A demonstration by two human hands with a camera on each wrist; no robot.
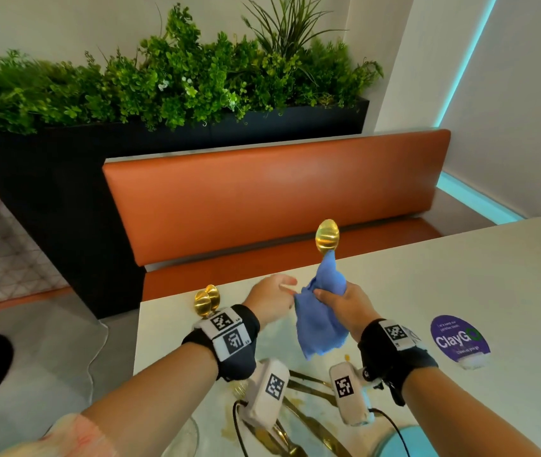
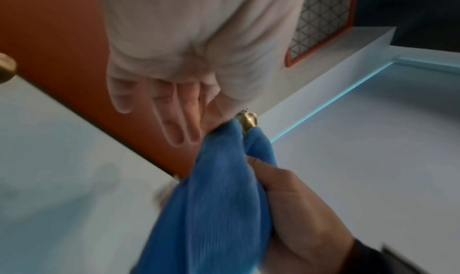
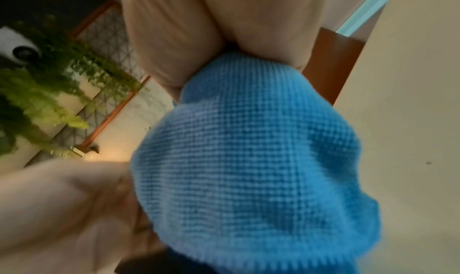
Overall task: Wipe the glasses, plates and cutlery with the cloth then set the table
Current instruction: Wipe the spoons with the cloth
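R hand (image 1: 340, 305) grips blue cloth (image 1: 320, 319) bunched round handle of a gold spoon (image 1: 327, 233); fingers curl round the fabric. Spoon stands approx. upright above table edge, bowl at top, clear of cloth; handle hidden inside it. Lower cloth hangs loose below the fist.

L hand (image 1: 270, 296) sits just beside cloth, touching its L edge. L wrist view: fingers (image 2: 174, 109) extended, relaxed, near spoon tip; grip on the handle end cannot be confirmed (blur).

Two more gold spoon bowls (image 1: 207, 300) show behind L wrist, at far L edge of white table (image 1: 460, 275). Further gold cutlery (image 1: 308, 420) lies on table below both wrists. Purple round sticker (image 1: 459, 338) on table, R of R wrist. Orange bench (image 1: 279, 192) behind table.
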